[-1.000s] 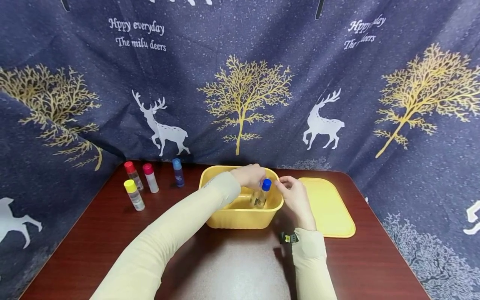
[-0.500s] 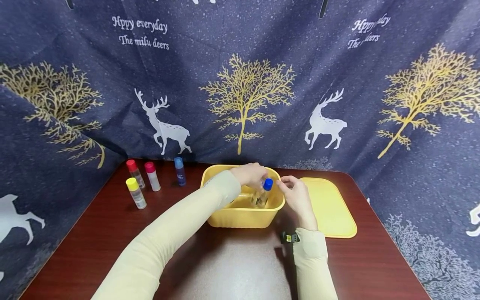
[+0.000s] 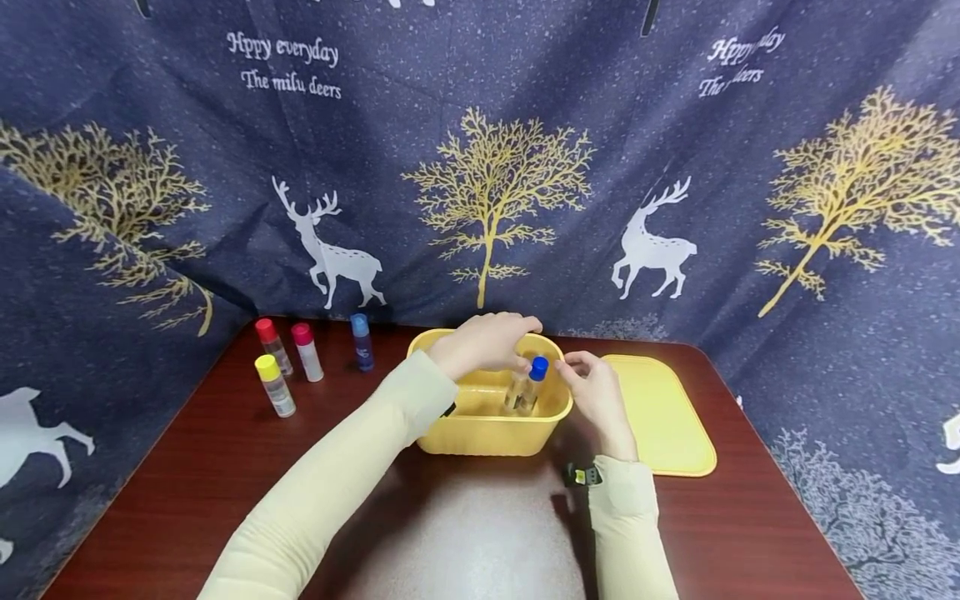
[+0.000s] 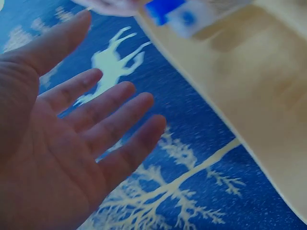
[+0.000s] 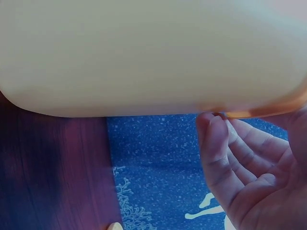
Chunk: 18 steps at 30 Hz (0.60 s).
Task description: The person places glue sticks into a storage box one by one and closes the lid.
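Over the yellow plastic box (image 3: pixel 480 433) hovers my left hand (image 3: pixel 487 343), its fingers spread and nothing in its palm, as the left wrist view also shows. Inside the box, at its right end, stand a small clear bottle with a blue cap (image 3: pixel 539 368) and, beside it, a second clear bottle (image 3: pixel 515 392). My left fingertips are close above these bottles. My right hand (image 3: pixel 597 398) pinches the box's right rim between thumb and fingers; in the right wrist view the thumb (image 5: pixel 214 143) lies right at the rim's edge.
A flat yellow lid (image 3: pixel 663 417) lies right of the box. At the back left stand bottles with a yellow cap (image 3: pixel 274 386), a red cap (image 3: pixel 273 346) and a magenta cap (image 3: pixel 307 352), plus a dark blue bottle (image 3: pixel 362 343). A patterned cloth (image 3: pixel 480 167) hangs behind the table.
My left hand has come up out of the box and its fingers have spread, leaving the clear bottle standing inside. My right hand has stayed at the rim.
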Motion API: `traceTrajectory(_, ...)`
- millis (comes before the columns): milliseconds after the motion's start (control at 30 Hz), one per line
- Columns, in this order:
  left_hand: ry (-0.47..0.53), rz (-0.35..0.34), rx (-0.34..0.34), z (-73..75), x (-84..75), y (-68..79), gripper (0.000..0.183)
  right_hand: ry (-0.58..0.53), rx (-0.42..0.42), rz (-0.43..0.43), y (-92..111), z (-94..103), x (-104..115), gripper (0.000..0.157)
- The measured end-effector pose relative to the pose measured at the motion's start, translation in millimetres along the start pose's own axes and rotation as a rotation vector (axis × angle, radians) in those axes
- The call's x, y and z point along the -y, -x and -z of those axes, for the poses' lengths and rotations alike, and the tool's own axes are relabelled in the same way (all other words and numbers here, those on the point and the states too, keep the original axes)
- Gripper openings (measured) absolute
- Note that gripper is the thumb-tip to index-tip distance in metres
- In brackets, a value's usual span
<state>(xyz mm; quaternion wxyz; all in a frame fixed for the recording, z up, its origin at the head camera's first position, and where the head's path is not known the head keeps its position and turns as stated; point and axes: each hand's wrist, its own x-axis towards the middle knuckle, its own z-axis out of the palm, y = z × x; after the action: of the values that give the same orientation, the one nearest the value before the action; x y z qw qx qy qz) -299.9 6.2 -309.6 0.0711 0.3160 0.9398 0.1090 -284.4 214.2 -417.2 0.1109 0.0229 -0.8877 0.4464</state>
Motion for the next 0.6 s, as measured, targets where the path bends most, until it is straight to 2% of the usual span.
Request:
traceTrajectory(100,0.007,0.004,-0.063,3.9,0.1,15.8,0.057,-0.003,-0.001,0.004,-0.3,-1.3,0.1,0.031)
traceTrajectory(300,0.119,0.009,-0.26,5.8,6.7,51.7,0.052,0.004,-0.012,0.005,-0.3,0.4,1.1,0.028)
traceTrajectory(467,0.202,0.008,-0.431,-1.1,24.8,82.3,0.05,-0.006,-0.006,-0.004,0.9,-0.8,1.8,0.028)
traceTrajectory(600,0.284,0.053,-0.542,-12.0,46.4,107.2,0.047,-0.009,-0.007,0.001,1.8,-0.2,1.8,0.028)
